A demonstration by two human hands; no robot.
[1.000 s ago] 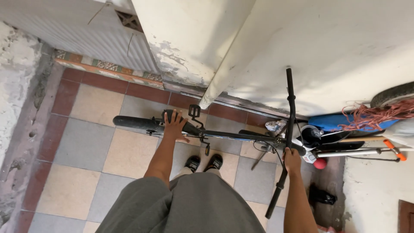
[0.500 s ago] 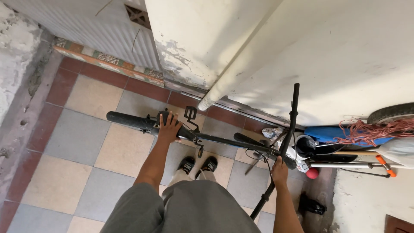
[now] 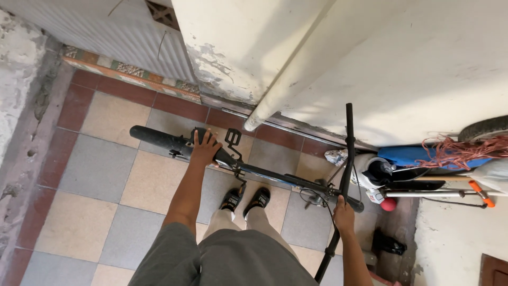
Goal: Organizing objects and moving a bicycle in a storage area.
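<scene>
1. Left hand (image 3: 203, 148) pressed on the saddle (image 3: 211, 151) of a black bike (image 3: 275, 177), fingers spread a little over its top, palm down.
2. Right hand (image 3: 344, 214) wrapped round the handlebar (image 3: 346, 159) near its lower part, fingers curled tight about the bar; fingertips hidden behind it.
3. Bike seen from above, lying across the view between the two hands: rear tyre (image 3: 156, 139) sticking out left past the saddle, frame tube running right to the stem, handlebar crossing it almost top to bottom.
4. Pedal (image 3: 233, 137) just right of the left hand, standing up beside the frame.
5. Two black shoes (image 3: 246, 200) on the floor just below the frame, between the arms; pale trousers and grey shirt below them.
6. Floor (image 3: 100, 175) of grey and cream tiles with a red-brown border, rough wall at far left.
7. White pillar (image 3: 233, 47) and a slanting white pipe (image 3: 286, 90) above the bike, pipe end close to the pedal.
8. Clutter at right, just beyond the handlebar: blue panel (image 3: 418, 156), tangle of reddish cord (image 3: 460, 151), small red ball (image 3: 388, 204), orange-tipped rod (image 3: 479, 193), part of a second tyre (image 3: 487, 127) at the edge.
9. Dark object on the floor below the ball, too dim to tell.
</scene>
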